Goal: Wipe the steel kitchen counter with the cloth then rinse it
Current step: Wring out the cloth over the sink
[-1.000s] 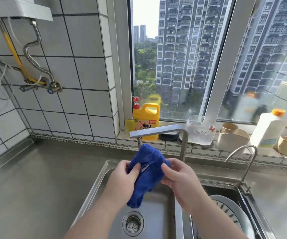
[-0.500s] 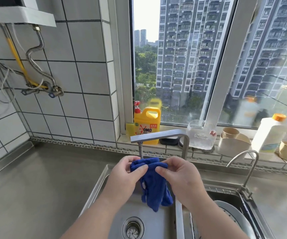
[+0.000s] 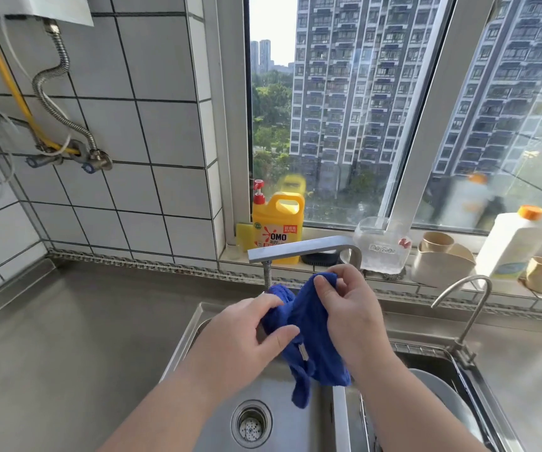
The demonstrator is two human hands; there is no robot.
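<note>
Both hands, left hand (image 3: 243, 334) and right hand (image 3: 351, 308), are pinching the blue cloth (image 3: 308, 340) in their fingers under the faucet (image 3: 299, 249); rubbing it over the sink (image 3: 194, 324) should be keeping drips off the bench (image 3: 67, 337).

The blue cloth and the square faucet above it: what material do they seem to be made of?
The blue cloth looks like soft microfibre or terry: fuzzy, matte, hanging in limp folds. The square faucet seems brushed stainless steel: grey, dull sheen, sharp flat edges.
</note>
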